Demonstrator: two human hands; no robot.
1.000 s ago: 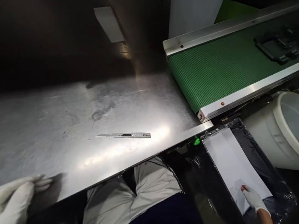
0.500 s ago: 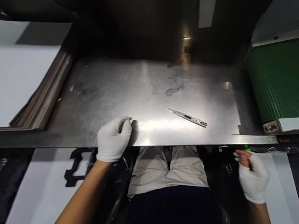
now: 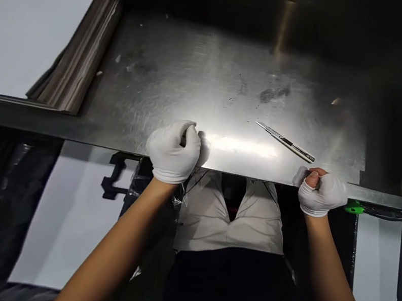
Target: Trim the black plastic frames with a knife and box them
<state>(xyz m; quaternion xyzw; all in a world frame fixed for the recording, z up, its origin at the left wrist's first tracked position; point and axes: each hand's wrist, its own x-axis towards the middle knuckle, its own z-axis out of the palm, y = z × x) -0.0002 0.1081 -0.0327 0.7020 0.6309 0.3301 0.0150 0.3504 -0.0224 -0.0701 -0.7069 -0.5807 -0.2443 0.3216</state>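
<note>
Steel table; fisted hands at edge; no legible writing.

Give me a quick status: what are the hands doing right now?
Left hand fisted on the steel table near edge. Right hand fisted at the same edge, empty. Utility knife lies untouched just beyond it.

Two gloved hands at the edge of a steel table

The left hand and right hand rest curled into fists on the table near edge; a slim knife lies just beyond the right.
</note>
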